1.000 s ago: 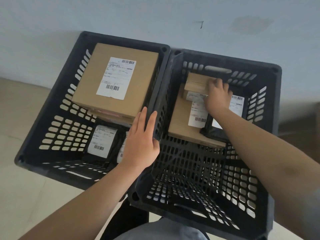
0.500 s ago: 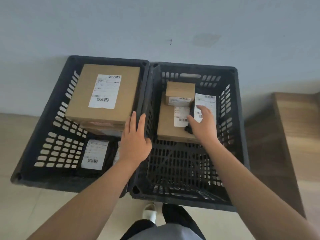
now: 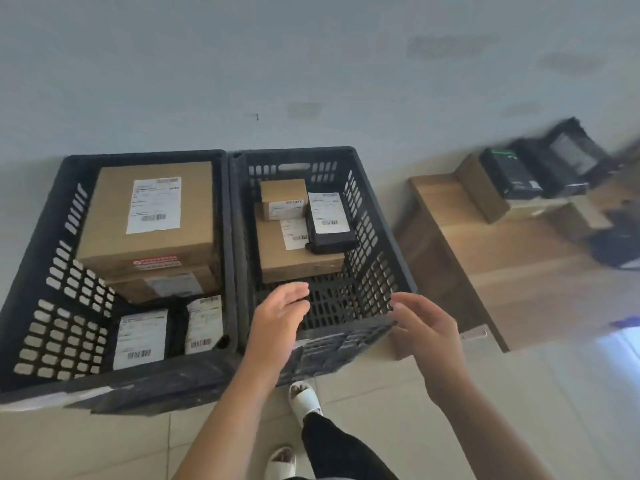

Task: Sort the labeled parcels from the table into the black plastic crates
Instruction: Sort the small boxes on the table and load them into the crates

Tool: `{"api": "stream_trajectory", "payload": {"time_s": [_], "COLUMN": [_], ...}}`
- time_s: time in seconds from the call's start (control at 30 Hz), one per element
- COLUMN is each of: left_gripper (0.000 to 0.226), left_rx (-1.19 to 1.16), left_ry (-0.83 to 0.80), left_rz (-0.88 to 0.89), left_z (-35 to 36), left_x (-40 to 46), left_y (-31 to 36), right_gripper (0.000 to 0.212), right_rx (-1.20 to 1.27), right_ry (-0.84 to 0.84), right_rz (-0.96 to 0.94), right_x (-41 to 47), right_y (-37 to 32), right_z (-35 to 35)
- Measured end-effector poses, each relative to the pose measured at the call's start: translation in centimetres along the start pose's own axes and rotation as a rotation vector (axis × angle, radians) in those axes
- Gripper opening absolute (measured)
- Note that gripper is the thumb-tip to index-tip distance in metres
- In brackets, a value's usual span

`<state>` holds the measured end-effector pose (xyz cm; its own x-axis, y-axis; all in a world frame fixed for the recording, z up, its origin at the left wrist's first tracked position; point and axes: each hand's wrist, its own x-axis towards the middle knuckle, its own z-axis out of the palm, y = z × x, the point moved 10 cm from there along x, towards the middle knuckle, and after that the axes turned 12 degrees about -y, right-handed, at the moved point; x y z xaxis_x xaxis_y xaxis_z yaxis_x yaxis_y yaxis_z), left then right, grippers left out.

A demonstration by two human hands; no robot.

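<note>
Both hands held loosely open and empty, left hand [image 3: 277, 318] over right crate [image 3: 377, 271], right hand [image 3: 427, 327] beside it, blurred parcels [image 3: 512, 174], perhaps, seen on desk [image 3: 502, 251]

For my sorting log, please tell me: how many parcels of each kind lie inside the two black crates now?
Cardboard boxes: 4
Black bags: 3
Total: 7

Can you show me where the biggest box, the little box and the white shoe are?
Biggest box [image 3: 114, 216], head view, on its bare brown top.
Little box [image 3: 283, 190], head view, on its brown top.
White shoe [image 3: 304, 398], head view, on its strap.
</note>
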<state>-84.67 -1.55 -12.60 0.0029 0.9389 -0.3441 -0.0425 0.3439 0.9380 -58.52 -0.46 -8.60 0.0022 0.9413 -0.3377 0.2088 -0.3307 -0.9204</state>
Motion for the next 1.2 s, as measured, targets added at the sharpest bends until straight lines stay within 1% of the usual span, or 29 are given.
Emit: {"api": "stream_trajectory", "payload": {"time_s": [0.1, 0.2, 0.27, 0.47, 0.57, 0.67, 0.8, 0.97, 1.13, 1.2], "left_gripper": [0.023, 0.023, 0.024, 0.025, 0.024, 0.023, 0.023, 0.029, 0.021, 0.020], "left_rx": [-0.037, -0.056, -0.040, 0.041, 0.090, 0.149, 0.187, 0.230, 0.221, 0.246], "left_ry": [-0.146, -0.265, -0.310, -0.415, -0.464, -0.542, -0.650, -0.725, -0.687, -0.701], "left_rz": [-0.013, -0.002, 0.000, -0.012, -0.026, -0.009, 0.013, -0.023, -0.076, -0.078], "left_z": [6.1, 11.2, 14.3, 24.8, 31.1, 38.8, 48.9, 57.3, 62.9, 65.7], "left_x": [-1.6, -3.0, -3.5, -3.6, -3.0, -2.2, -1.5, -1.3, 1.8, 3.2], "left_y": [0.8, 2.4, 3.0, 3.6, 4.0, 4.6, 4.0, 2.3, 2.4, 2.5], "right_gripper": [0.021, 0.022, 0.019, 0.016, 0.016, 0.015, 0.015, 0.015, 0.015, 0.015], "right_rx": [0.070, 0.173, 0.234, 0.371, 0.434, 0.487, 0.543, 0.582, 0.612, 0.605], "right_ry": [0.066, 0.213, 0.269, 0.338, 0.383, 0.440, 0.548, 0.608, 0.657, 0.685], "right_rz": [-0.058, -0.093, -0.085, -0.050, -0.061, -0.113, -0.130, -0.079, -0.036, -0.014], "right_x": [-4.2, -7.2, -8.4, -9.6, -9.5, -9.7, -10.6, -11.2, -10.3, -9.4], "right_y": [-0.5, -0.4, 0.5, 4.6, 5.3, 5.8, 8.9, 12.8, 15.4, 16.3], "right_z": [-3.4, -8.7, -11.8, -19.2, -25.3, -32.9, -41.5, -48.3, -53.5, -55.7]}}
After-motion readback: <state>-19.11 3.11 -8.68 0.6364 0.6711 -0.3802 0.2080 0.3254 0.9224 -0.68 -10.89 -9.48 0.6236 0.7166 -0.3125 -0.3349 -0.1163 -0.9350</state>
